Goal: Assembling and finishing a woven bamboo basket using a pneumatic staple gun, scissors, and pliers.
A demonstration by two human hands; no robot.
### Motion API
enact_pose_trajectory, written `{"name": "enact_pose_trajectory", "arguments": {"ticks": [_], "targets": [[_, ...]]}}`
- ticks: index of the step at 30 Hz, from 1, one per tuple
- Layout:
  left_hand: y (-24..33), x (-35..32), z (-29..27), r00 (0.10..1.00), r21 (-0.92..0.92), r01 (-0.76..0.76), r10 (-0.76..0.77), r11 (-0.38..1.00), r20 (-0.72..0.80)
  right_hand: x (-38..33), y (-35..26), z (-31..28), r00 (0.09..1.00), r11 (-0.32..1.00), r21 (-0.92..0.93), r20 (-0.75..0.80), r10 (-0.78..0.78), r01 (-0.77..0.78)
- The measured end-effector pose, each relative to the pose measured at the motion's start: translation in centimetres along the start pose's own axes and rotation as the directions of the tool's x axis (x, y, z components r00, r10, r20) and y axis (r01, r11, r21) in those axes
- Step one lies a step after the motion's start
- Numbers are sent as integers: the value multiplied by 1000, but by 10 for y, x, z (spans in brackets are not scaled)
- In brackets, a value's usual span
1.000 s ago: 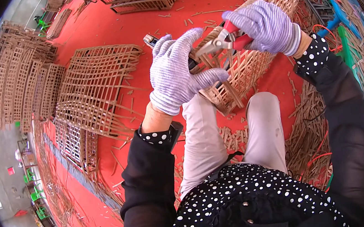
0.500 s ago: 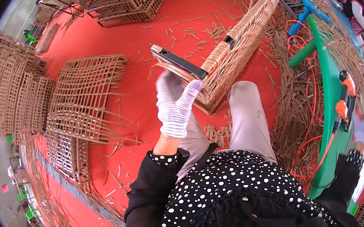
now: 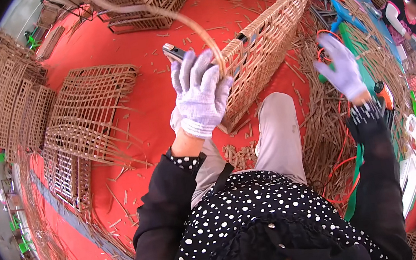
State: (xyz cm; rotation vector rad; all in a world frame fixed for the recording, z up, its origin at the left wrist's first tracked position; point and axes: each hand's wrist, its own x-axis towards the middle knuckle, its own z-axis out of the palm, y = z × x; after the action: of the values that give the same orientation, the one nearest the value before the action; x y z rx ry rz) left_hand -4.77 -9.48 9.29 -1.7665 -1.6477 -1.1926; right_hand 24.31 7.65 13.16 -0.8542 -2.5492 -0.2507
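A woven wicker basket [image 3: 260,44] stands tilted on its edge before my knees. My left hand [image 3: 196,90], in a pale striped glove, is wrapped over its near corner, covering most of a dark bar [image 3: 173,52] there. From beside these fingers a loose cane strip [image 3: 180,17] arcs up and to the far left. My right hand [image 3: 341,67], gloved too, is raised to the right of the basket with its fingers spread and nothing in it. Just below that hand, an orange and black air nail gun [image 3: 384,96] lies on the green bench [image 3: 351,42], partly hidden by my sleeve.
Cane offcuts [image 3: 316,110] pile up by the bench, with a red air hose [image 3: 340,199] among them. Woven panels [image 3: 91,103] lie on the red floor at left, near stacked baskets [image 3: 10,103]. Another person [image 3: 398,20] is at the far right.
My right hand has moved from beside the nail gun up and left, toward the basket. My left hand has turned over the corner, and the cane strip now arcs upward.
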Motion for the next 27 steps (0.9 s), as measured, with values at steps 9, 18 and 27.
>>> {"name": "enact_pose_trajectory", "arguments": {"ticks": [9,18,27], "targets": [[-54,9,24,983,-12,-180,180,984,-42,157,-32,82,880,889,51,129,-457,454],[-69,6,4,954,-147,-290,297,946,27,112,-79,57,964,818,537,30,-264,208],[-33,-20,5,996,-267,-76,58,961,-74,85,-208,1,979,358,925,175,-104,-128]]}}
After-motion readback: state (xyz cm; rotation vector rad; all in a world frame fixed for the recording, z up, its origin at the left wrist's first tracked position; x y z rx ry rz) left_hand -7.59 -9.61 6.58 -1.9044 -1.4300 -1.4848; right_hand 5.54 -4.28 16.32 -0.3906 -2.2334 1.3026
